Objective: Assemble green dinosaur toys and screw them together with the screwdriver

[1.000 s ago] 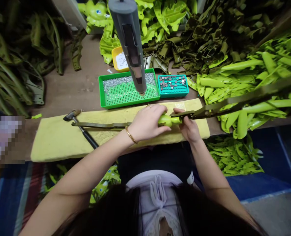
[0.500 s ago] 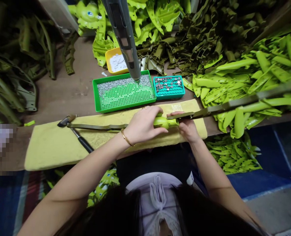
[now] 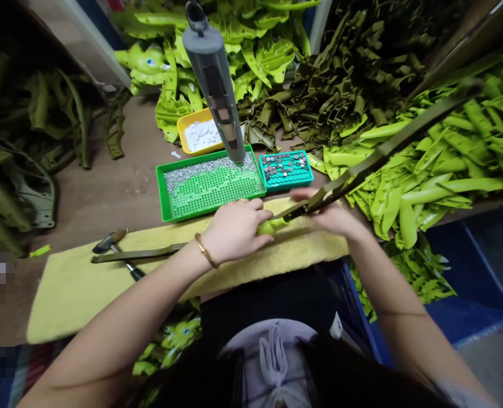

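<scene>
My left hand [image 3: 238,229] is closed around a bright green plastic part [image 3: 272,226] above the yellow cloth. Directly to its right, my right hand [image 3: 330,218] grips the near end of a long olive plastic piece [image 3: 364,167], which slants up to the right. That near end meets the green part; whether they are joined is unclear. Another olive strip [image 3: 138,254] runs out leftward from under my left wrist and lies across a hammer [image 3: 110,243]. My right fingers are partly behind the olive piece and slightly blurred.
A grey electric screwdriver [image 3: 217,85] hangs over a green tray [image 3: 164,207] of small metal pins. Beside it are a teal tray [image 3: 287,183] of round metal pieces and a yellow tray [image 3: 183,126] of white pieces. Green parts [image 3: 455,164] and olive parts [image 3: 340,79] are heaped behind.
The right-hand olive piece has swung up at its far end. The left-hand strip has shifted left over the hammer. My left hand and the green part sit slightly further left, and the view has tilted.
</scene>
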Demonstrator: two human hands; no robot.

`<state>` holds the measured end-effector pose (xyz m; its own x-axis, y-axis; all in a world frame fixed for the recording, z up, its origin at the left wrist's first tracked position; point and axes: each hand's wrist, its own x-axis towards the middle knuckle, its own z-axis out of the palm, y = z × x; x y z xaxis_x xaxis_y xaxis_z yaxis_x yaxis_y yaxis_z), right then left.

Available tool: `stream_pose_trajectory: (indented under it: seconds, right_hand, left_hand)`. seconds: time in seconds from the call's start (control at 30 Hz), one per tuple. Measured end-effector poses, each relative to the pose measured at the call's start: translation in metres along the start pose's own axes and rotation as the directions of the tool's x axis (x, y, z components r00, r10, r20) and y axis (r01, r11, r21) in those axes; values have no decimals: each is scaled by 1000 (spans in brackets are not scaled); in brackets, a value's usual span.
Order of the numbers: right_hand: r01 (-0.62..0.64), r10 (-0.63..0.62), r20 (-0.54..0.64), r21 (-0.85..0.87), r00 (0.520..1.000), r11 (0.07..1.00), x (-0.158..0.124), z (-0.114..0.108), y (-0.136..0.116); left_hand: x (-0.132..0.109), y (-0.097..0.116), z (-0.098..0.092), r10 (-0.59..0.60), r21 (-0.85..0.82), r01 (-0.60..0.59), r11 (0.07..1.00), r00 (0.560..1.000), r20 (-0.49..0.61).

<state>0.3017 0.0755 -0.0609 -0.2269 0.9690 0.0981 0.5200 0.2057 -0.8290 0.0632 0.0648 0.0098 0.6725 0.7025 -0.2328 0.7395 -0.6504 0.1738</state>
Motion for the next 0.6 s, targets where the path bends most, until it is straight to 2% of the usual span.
stream_pose_trajectory:
  seconds: [0.07,0.1,0.17,0.23,0.3,0.33,0.37,0.43,0.5,0.57,0.6]
  right_hand:
    - [-9,-20,-205,-139,978,990,45,-32,13]
    - [-12,-65,-201,-357,977,934,68,-45,20]
    - [55,-115,-46,-668,992,742,109,-59,35]
    - [139,-78,114,-829,990,541,137,-59,46]
    - [174,-30,179,-880,983,441,152,-53,52]
    - [181,-23,190,-883,982,433,155,-51,52]
    - [186,-29,194,-872,981,453,156,-51,50]
    - [149,-60,141,-807,988,572,152,-57,43]
    - [20,-84,-72,-629,994,777,137,-72,35]
    - [-74,-48,-311,-368,949,927,107,-92,28]
    - [-81,-12,-403,-214,915,973,87,-101,27]
  left_hand:
    - [2,-4,-3,-3,-47,5,999,999,49]
    - [2,-6,-3,-1,-64,4,998,999,49]
    - [2,-7,-1,5,-79,-2,997,999,34]
    - [1,-7,1,11,-87,-8,996,1000,27]
    - [-1,-6,2,15,-88,-13,996,1000,19]
    - [-1,-6,3,16,-86,-15,996,1000,14]
    - [-2,-6,3,18,-86,-17,996,1000,9]
    - [-2,-7,4,19,-88,-18,996,1000,4]
    - [-1,-8,4,15,-102,-15,995,1000,2]
    - [2,-10,4,7,-128,-6,992,1000,4]
    - [4,-12,3,2,-143,-1,990,1000,7]
